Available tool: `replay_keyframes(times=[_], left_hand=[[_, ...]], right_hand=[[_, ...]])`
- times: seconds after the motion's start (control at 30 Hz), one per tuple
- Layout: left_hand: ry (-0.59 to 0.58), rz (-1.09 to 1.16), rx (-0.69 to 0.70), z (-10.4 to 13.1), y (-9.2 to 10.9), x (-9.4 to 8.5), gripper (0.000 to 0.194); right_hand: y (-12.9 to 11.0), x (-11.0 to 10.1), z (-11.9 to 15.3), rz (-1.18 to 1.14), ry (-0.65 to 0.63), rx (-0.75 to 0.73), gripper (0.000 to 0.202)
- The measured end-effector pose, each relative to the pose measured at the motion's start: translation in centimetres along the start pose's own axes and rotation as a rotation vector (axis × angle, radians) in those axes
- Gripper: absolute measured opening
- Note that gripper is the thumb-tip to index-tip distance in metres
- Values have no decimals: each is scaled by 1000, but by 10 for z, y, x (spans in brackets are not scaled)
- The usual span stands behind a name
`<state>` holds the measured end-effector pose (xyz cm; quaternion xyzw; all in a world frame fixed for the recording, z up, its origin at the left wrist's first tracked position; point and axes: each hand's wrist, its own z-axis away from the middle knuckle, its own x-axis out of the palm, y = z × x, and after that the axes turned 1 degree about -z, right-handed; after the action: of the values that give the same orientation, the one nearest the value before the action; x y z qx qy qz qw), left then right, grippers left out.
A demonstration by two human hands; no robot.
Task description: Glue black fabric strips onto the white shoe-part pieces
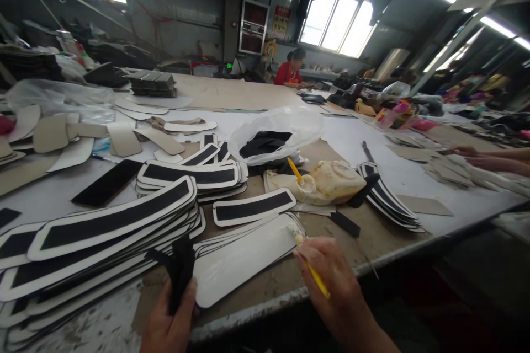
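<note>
While pinching black strips [182, 265] in L hand [170, 317], touching yellow brush [317, 280], clasped in closed R hand [333, 273], to white panel [248, 262] betw. both; prob. done w/ panel stack [118, 223] at L, strip not yet added here.

- our left grip [170, 314] is a bare hand with a rounded thumb [189, 299]
- our right grip [331, 276] is bare too, broad across the back
- our right forearm [366, 331] is bare where it shows
</note>
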<state>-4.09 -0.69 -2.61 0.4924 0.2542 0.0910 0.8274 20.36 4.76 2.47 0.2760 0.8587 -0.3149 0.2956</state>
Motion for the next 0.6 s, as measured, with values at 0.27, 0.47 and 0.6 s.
replay_keyframes(times=[0.27, 0.47, 0.6], left_hand=[[-49, 205, -11, 1, -5, 5, 50], [-62, 213, -8, 1, -8, 5, 50], [-50, 225, 30, 0, -8, 7, 49]], right_hand=[[-49, 45, -12, -738, -75, 553, 13], [-43, 50, -16, -645, -49, 640, 22], [-43, 51, -18, -745, -120, 697, 24]])
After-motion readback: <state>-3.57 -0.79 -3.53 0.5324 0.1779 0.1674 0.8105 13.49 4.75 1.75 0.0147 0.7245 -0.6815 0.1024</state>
